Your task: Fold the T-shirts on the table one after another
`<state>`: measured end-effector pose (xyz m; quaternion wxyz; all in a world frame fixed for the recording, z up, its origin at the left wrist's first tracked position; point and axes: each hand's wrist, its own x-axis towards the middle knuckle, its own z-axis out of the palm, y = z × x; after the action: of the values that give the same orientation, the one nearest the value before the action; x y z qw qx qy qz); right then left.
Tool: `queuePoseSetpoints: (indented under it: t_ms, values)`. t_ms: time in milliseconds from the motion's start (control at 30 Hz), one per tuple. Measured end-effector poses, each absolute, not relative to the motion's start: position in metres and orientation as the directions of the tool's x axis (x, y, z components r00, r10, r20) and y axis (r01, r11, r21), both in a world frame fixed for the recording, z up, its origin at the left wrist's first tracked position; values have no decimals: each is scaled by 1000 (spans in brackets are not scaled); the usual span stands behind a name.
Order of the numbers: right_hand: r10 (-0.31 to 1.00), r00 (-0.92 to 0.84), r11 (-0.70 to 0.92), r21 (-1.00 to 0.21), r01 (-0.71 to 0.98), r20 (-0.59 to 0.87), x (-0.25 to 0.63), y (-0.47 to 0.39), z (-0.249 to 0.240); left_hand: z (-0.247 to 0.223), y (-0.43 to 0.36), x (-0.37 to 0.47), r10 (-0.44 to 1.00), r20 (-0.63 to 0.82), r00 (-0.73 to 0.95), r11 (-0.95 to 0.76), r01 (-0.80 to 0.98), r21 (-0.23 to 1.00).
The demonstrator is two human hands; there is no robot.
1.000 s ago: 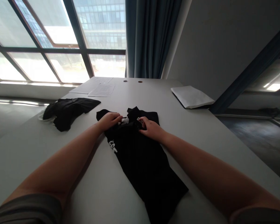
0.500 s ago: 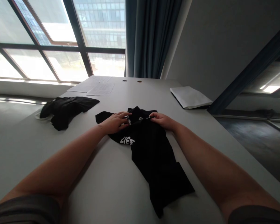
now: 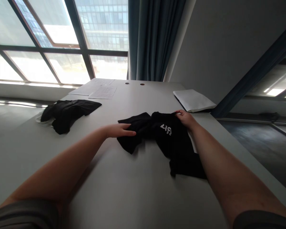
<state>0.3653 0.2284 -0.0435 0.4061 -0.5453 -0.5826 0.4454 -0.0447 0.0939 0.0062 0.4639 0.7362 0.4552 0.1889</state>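
A crumpled black garment (image 3: 183, 143) with white lettering is spread unevenly across the white table; from its folds I cannot tell whether it is a top or bottoms. My left hand (image 3: 120, 130) grips its left part, one finger or the thumb lying over the cloth and the rest partly hidden behind it. At the upper right edge, my right hand (image 3: 184, 117) pinches the fabric between thumb and fingers. The lettered section lies between the hands, nearer the right one. A lower flap of cloth reaches down beside my right forearm.
Another dark garment (image 3: 71, 111) lies bunched on the table's left side, something white under it. Printed sheets (image 3: 102, 92) rest at the far left. A white folded item (image 3: 194, 100) sits at the right edge. Behind the table (image 3: 124, 197) hang blue curtains (image 3: 154, 38).
My right hand has moved right and slightly away from me, drawing the garment along. The left hand has regripped its left part. The long lower flap has pulled up and the lettering shifted right.
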Motion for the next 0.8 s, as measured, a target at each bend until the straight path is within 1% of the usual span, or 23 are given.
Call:
queuePoseSetpoints:
  t_ms: [67,167,333,367,433,500,567,633,667,733,800]
  values:
    - [997,-54,67,-938,340,52,370,235,-49,6,88,-39,832,-212,513,-23,414,910]
    - [986,-97,163,-862,480,132,370,239,-54,1,84,-35,832,-270,485,149,273,950]
    - [961,-184,277,-672,687,208,360,233,-50,-7,95,-41,878,-277,391,263,91,960]
    - [953,-201,301,-631,715,227,358,231,-48,-10,99,-43,886,-278,371,279,50,959]
    - [934,-225,346,-546,763,278,350,228,-42,-17,109,-46,928,-254,272,277,-51,959]
    - [913,-236,376,-463,802,333,339,223,-33,-27,119,-49,972,-201,120,215,-112,970]
    - [891,-264,406,-389,827,369,324,213,-17,-37,129,-54,989,-141,-38,135,-123,983]
    - [872,-332,453,-336,826,359,305,197,4,-43,137,-62,980,-86,-182,70,-92,993]
    - [865,-382,481,-322,815,325,294,186,14,-45,140,-66,966,-56,-252,40,-66,997]
    - [829,-525,558,-316,767,191,272,161,32,-46,144,-77,940,-1,-341,-4,-12,1000]
    - [742,-667,652,-294,699,58,252,135,40,-44,147,-86,936,24,-352,-21,11,1000]
